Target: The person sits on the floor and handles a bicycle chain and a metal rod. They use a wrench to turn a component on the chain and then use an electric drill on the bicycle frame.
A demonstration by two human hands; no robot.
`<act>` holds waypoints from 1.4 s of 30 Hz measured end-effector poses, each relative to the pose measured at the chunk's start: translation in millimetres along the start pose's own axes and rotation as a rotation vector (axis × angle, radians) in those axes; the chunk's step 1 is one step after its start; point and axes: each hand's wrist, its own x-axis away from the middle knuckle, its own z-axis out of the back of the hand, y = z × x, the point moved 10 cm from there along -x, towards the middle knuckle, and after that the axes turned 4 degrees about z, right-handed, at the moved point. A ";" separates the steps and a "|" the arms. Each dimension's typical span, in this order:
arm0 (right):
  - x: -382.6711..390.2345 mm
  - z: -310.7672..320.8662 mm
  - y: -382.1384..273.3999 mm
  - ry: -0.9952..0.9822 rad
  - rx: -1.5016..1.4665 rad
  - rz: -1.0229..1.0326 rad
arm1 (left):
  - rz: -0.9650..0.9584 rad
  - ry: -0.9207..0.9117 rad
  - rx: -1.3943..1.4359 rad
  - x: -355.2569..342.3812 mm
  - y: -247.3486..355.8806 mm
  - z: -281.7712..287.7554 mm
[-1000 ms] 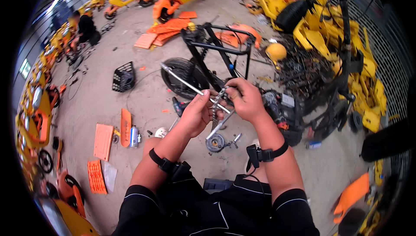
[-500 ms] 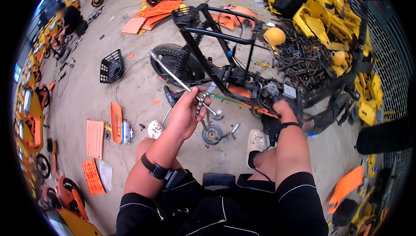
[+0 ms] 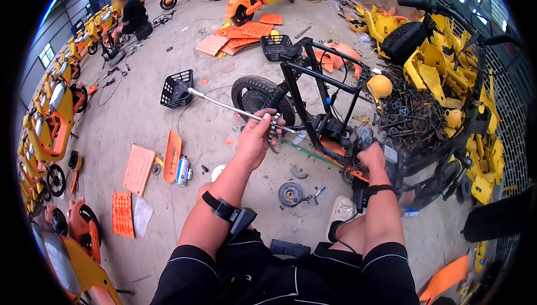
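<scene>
My left hand (image 3: 256,140) is closed around a long silver socket wrench (image 3: 221,104), with a short length of metal chain (image 3: 274,131) looped at its fingers. The wrench's far end points left; its near end reaches toward the black scooter frame (image 3: 302,89). My right hand (image 3: 372,156) is closed at the lower part of that frame, on a dark grey lump (image 3: 362,137) whose kind I cannot make out. On the floor between my arms lies a round metal hub part (image 3: 290,193), beside a small silver piece (image 3: 319,191).
The frame's rear wheel (image 3: 251,95) and a black basket (image 3: 177,88) are ahead. Yellow panels (image 3: 430,84) and dark metal parts (image 3: 408,115) pile up at right. Orange panels (image 3: 139,168) and a spray can (image 3: 182,170) lie left. A person (image 3: 134,14) crouches far left.
My view has tilted up and shifted left, so the scene sits lower and further right. The wrench in my left hand has swung flatter, its tip nearer the frame. My right hand stays at the frame.
</scene>
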 end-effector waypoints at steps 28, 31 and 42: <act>94.3 46.3 -40.2 0.143 -1.772 0.088 | 0.178 -0.232 -1.362 31.7 -206.8 30.8; 94.1 50.7 -46.3 0.070 -1.785 0.101 | 0.239 -0.239 -1.229 28.3 -213.4 35.2; 85.8 45.7 -38.5 0.019 -1.705 0.070 | 0.395 -0.001 -0.628 23.3 -154.0 -17.1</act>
